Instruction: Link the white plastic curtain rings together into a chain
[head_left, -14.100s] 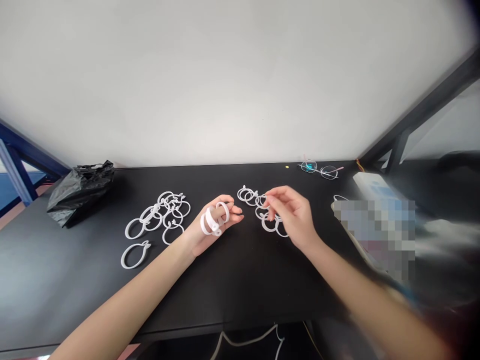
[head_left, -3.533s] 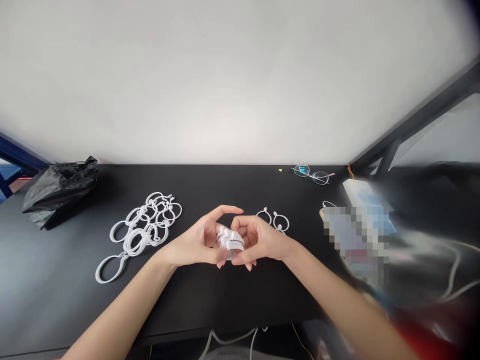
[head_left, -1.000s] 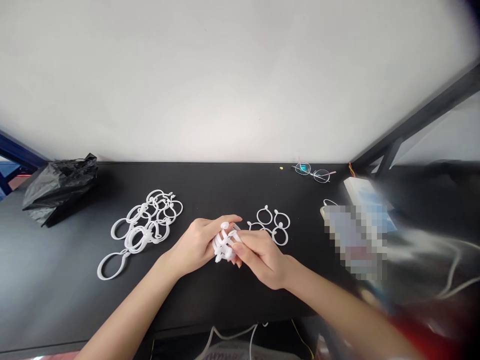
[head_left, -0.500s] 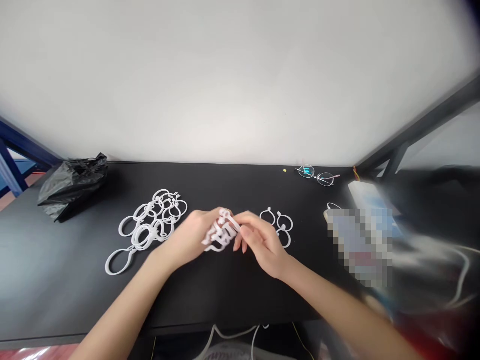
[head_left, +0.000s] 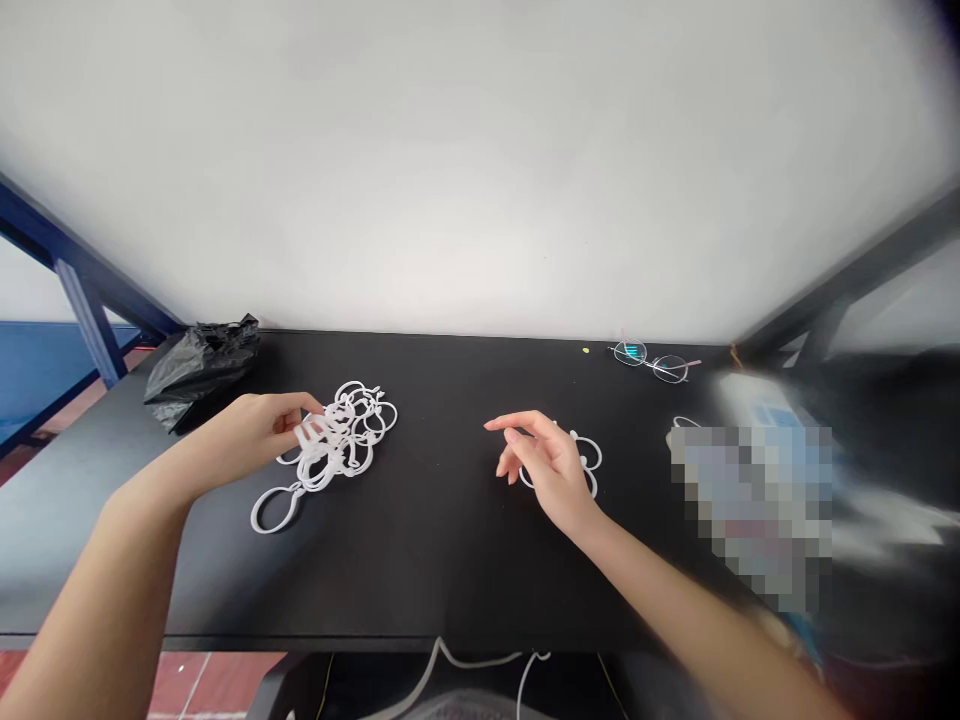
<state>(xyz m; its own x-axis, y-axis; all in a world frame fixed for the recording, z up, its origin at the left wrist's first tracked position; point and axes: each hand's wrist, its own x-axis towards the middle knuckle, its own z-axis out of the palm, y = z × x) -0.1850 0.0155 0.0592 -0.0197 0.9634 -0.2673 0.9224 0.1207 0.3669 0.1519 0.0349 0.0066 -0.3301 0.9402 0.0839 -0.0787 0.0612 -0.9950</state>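
My left hand [head_left: 266, 428] is closed, its fingertips pinching a bunch of white plastic rings [head_left: 315, 435] at the left side of a loose pile. The pile of similar white rings [head_left: 360, 425] overlaps in a tangle, so I cannot tell exactly which ones are held. One white ring [head_left: 274, 510] lies at the near end of the pile. My right hand [head_left: 547, 460] hovers with its fingers apart and nothing in them. Beneath and beside it, a small group of white rings [head_left: 591, 452] rests on the black table [head_left: 420, 560], partly hidden by the hand.
A crumpled black plastic bag [head_left: 206, 365] sits at the back left. Eyeglasses [head_left: 651, 360] lie near the wall. At the right are a blurred white and blue package [head_left: 772, 405] and a pixelated object [head_left: 735, 500]. Dark metal frame bars slant up at both sides.
My hands have moved apart. The left one has carried the bunch of white rings leftward to the pile; the right one has let go and moved slightly right, over the small group.
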